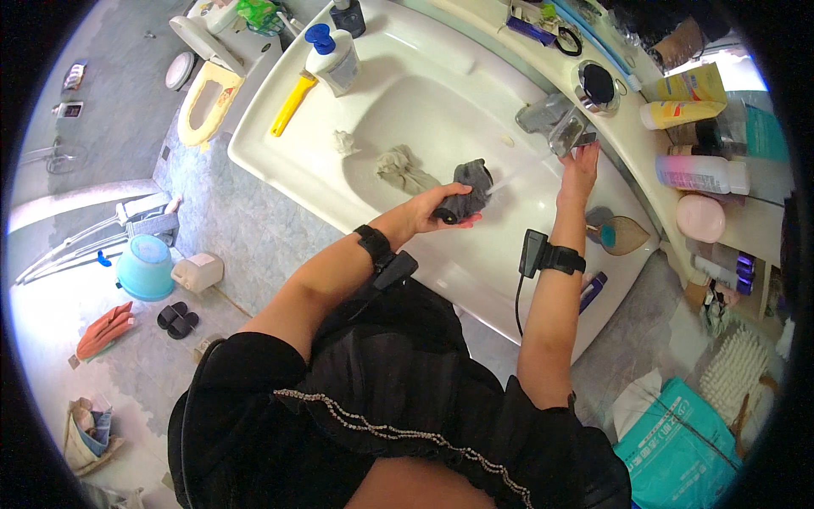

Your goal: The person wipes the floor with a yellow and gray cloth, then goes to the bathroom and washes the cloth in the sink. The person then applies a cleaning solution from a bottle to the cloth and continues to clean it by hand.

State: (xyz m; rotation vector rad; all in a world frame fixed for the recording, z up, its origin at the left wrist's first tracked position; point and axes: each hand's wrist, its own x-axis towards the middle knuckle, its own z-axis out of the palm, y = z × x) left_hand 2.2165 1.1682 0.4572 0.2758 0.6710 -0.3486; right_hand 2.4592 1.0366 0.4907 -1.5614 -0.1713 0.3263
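Note:
My left hand point(439, 210) holds a dark grey, wet-looking cloth item point(469, 188) over the white sink basin point(439, 108). A thin stream of water runs from the metal faucet point(559, 124) onto that cloth. At the faucet's lever, my right hand point(580, 167) has its fingertips raised against the handle; how firmly they hold it is hard to see. A pale grey-beige wet cloth point(407, 170) lies crumpled in the basin, left of the dark one. A small white crumpled piece point(344, 144) rests on the basin's left rim.
On the sink's left ledge are a white pump bottle point(337, 63) and a yellow-handled brush point(294, 105). A wooden-looking brush point(623, 235) lies on the right. Tubes and bottles point(703, 175) crowd the shelf. A blue bucket point(145, 267) and black slippers point(178, 319) stand on the floor.

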